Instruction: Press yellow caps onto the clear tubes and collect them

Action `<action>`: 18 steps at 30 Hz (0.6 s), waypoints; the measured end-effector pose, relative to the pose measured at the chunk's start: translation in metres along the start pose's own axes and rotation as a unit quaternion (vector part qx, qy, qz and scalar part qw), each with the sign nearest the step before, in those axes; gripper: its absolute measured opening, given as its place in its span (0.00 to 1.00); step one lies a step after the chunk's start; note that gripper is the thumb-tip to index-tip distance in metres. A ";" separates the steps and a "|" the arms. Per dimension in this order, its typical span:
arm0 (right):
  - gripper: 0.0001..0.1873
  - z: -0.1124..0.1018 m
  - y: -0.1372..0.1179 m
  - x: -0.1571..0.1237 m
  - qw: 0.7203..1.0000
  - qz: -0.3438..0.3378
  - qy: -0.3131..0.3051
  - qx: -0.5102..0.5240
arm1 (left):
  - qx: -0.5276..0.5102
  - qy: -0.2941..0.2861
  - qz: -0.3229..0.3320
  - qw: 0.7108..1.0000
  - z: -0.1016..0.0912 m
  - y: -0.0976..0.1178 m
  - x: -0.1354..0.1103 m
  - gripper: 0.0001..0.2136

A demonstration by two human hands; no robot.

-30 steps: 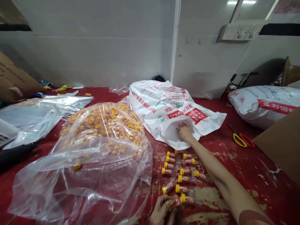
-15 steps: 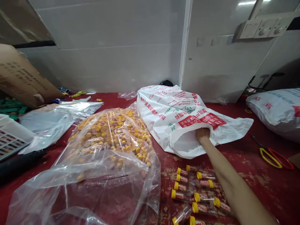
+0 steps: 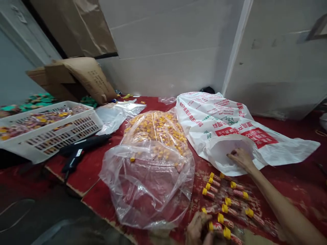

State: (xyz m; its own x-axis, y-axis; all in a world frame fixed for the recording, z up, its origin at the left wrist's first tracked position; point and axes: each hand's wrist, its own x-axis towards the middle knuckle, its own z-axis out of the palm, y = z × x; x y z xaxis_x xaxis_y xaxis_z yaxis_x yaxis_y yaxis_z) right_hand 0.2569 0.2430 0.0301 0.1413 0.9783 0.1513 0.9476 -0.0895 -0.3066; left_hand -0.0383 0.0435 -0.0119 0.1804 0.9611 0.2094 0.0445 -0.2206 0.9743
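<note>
At the mouth of a white woven sack [image 3: 224,109] with red and green print, my right hand [image 3: 241,159] has its fingers bent together. Whatever they pinch, if anything, does not show. Low in the view, my left hand [image 3: 196,226] curls round a clear tube [image 3: 216,226] with a yellow cap, its fingers partly cut off by the frame edge. Several similar yellow-capped tubes [image 3: 231,211] lie in loose rows on the red table [image 3: 204,183], below the sack. Left of them spreads a clear plastic bag [image 3: 150,190] full of small yellow-capped pieces [image 3: 155,127].
A white plastic basket [image 3: 63,132] of wrapped pieces stands at the left, with a black glue gun [image 3: 84,144] beside it. Behind are an open cardboard box [image 3: 89,80] and flat clear bags [image 3: 112,115]. A wall [image 3: 173,44] closes off the back.
The view has swung left, bringing in the whole basket. My right hand has drawn back from inside the sack to its mouth, and my left hand has appeared at the tubes.
</note>
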 end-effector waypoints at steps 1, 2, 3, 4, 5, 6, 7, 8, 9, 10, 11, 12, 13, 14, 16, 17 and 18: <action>0.14 -0.002 -0.004 -0.012 1.000 -0.001 0.011 0.017 | -0.006 -0.010 0.009 1.000 -0.002 0.005 0.001 0.16; 0.17 -0.005 -0.009 -0.029 0.999 0.004 0.022 0.041 | -0.015 -0.022 0.005 1.000 -0.003 0.010 0.002 0.17; 0.19 -0.008 -0.014 -0.049 0.996 0.011 0.028 0.082 | -0.027 -0.030 -0.012 0.999 -0.004 0.014 0.002 0.16; 0.22 -0.012 -0.020 -0.073 0.989 0.016 0.034 0.140 | -0.041 -0.033 -0.041 0.998 -0.005 0.018 0.002 0.15; 0.24 -0.017 -0.026 -0.099 0.977 0.018 0.038 0.209 | -0.056 -0.029 -0.070 0.996 -0.005 0.021 0.002 0.14; 0.25 -0.022 -0.033 -0.126 0.957 0.010 0.036 0.287 | -0.073 -0.022 -0.095 0.993 -0.005 0.023 0.003 0.13; 0.23 -0.027 -0.040 -0.153 0.940 -0.005 0.038 0.339 | -0.093 -0.012 -0.114 0.989 -0.005 0.023 0.003 0.12; 0.20 -0.033 -0.047 -0.179 0.931 -0.022 0.024 0.364 | -0.113 -0.003 -0.128 0.985 -0.004 0.023 0.003 0.12; 0.17 -0.037 -0.053 -0.202 0.927 -0.035 0.007 0.375 | -0.132 0.007 -0.139 0.981 -0.003 0.022 0.003 0.12; 0.14 -0.040 -0.059 -0.222 0.924 -0.045 -0.008 0.379 | -0.146 0.014 -0.148 0.978 -0.002 0.022 0.002 0.13; 0.13 -0.042 -0.063 -0.240 0.923 -0.050 -0.021 0.382 | -0.154 0.017 -0.154 0.976 0.000 0.022 0.000 0.13; 0.12 -0.042 -0.066 -0.254 0.921 -0.050 -0.026 0.387 | -0.159 0.014 -0.158 0.974 0.002 0.023 -0.002 0.13; 0.12 -0.041 -0.068 -0.265 0.918 -0.048 -0.023 0.392 | -0.161 0.008 -0.160 0.974 0.003 0.025 -0.005 0.13; 0.12 -0.039 -0.069 -0.273 0.916 -0.044 -0.015 0.399 | -0.163 -0.001 -0.161 0.973 0.005 0.027 -0.008 0.13; 0.12 -0.036 -0.070 -0.283 0.911 -0.039 0.008 0.410 | -0.165 -0.016 -0.164 0.972 0.007 0.032 -0.016 0.13; 0.11 -0.034 -0.071 -0.286 0.908 -0.039 0.021 0.416 | -0.168 -0.018 -0.167 0.971 0.009 0.034 -0.020 0.13; 0.11 -0.034 -0.072 -0.287 0.905 -0.042 0.032 0.422 | -0.173 -0.013 -0.171 0.970 0.010 0.037 -0.024 0.13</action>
State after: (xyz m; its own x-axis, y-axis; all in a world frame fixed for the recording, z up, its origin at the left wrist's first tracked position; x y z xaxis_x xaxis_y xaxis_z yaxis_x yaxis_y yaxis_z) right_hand 0.1579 -0.0381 0.0401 0.1208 0.9599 0.2531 0.4027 0.1856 -0.8963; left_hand -0.0316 0.0111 0.0182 0.2388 0.9625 -0.1291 -0.2253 0.1842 0.9567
